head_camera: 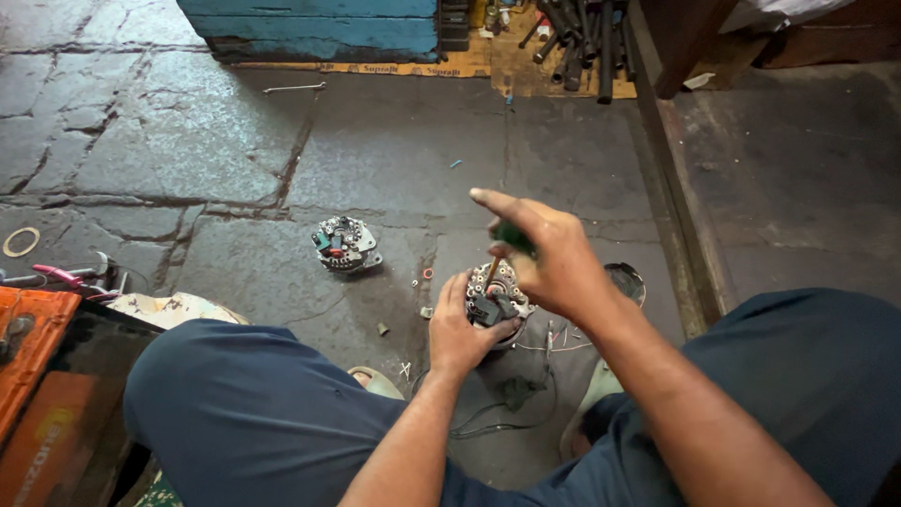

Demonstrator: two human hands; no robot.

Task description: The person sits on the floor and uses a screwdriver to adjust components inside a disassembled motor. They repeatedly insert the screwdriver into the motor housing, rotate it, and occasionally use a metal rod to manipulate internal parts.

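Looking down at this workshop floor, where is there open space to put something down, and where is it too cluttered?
Bare stone floor lies between the blue box and the round metal part lying alone. More bare floor lies right of the wooden beam. It is crowded around the left hand and right hand, with small bits and wires, and among the metal rods at top.

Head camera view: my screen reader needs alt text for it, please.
A seated person's left hand steadies a round alternator part on a stone floor while the right hand drives a green-handled screwdriver into it. Another alternator piece lies nearby.
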